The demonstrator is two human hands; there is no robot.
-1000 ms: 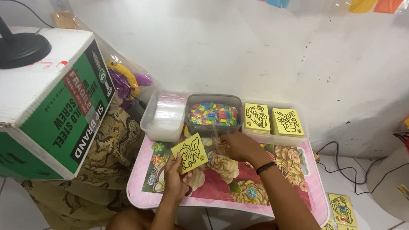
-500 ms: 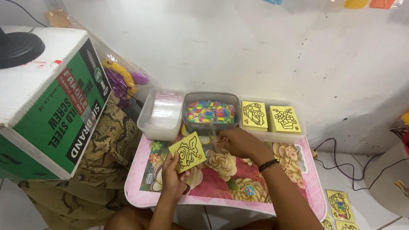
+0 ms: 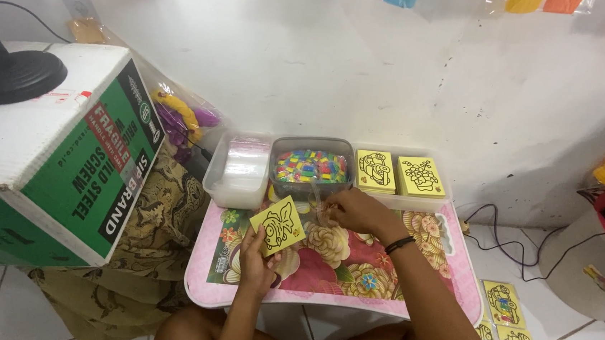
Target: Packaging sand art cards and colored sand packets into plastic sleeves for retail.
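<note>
My left hand [image 3: 256,260] keeps pinching the yellow card [image 3: 278,225], unmoved. My right hand [image 3: 352,210] has dropped from the bead tub [image 3: 311,168], fingers closed on a clear sleeve [image 3: 321,206].

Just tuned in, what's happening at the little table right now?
A person sits at a small flowered table. The left hand holds up a yellow card with a black outline drawing. The right hand reaches near the grey tub of colourful pieces, touching a clear plastic bag. More yellow cards lie in a clear tray behind.
</note>
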